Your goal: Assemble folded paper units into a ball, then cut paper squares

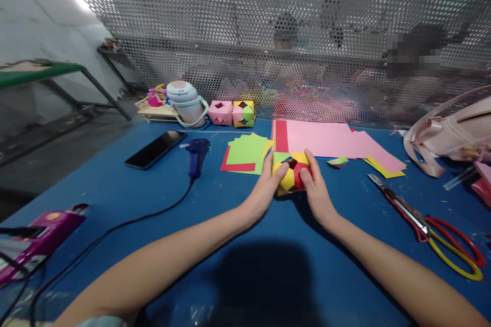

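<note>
Desk [345, 194]: open blue surface between the left forearm [184, 250] and right forearm [383, 260] gives a way up to the held paper ball [288, 181].
Left lane: the glue gun [197, 158] and its cord [169, 207] cross it.
Right lane: a gap beside the right hand [317, 191] ends at the cutter [401, 207] and scissors [454, 245].
Far side: pink sheets [318, 138] lie flat, passable from above; the perforated screen [230, 25] walls off reach behind them.
Far left: the flask [187, 104] stands upright in the way.
</note>
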Demonstrator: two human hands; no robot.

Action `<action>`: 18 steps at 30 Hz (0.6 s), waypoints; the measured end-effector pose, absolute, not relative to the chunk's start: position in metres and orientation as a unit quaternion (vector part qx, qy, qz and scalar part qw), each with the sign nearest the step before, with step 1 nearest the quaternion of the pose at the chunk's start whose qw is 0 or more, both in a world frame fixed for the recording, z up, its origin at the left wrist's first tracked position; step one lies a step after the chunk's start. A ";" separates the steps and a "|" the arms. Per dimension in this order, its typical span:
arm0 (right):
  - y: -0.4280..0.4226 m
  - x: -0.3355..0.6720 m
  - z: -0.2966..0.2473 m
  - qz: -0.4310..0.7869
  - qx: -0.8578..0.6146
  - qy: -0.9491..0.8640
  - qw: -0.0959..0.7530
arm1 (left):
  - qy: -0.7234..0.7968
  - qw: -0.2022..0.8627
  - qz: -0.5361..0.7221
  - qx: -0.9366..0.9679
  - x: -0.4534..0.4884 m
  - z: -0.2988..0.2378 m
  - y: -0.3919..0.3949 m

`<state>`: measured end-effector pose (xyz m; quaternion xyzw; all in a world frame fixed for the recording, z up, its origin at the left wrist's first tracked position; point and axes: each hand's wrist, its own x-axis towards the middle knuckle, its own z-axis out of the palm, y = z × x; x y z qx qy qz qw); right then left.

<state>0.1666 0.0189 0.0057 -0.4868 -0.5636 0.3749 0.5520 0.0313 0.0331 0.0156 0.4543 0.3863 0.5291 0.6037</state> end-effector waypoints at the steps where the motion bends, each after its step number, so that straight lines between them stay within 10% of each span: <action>1: 0.017 0.165 0.006 0.386 -0.485 -0.555 0.555 | 0.390 0.590 0.524 0.474 0.031 0.014 0.032; 18: 0.014 0.158 0.004 0.418 -0.517 -0.510 0.546 | 0.392 0.596 0.540 0.446 0.036 0.011 0.032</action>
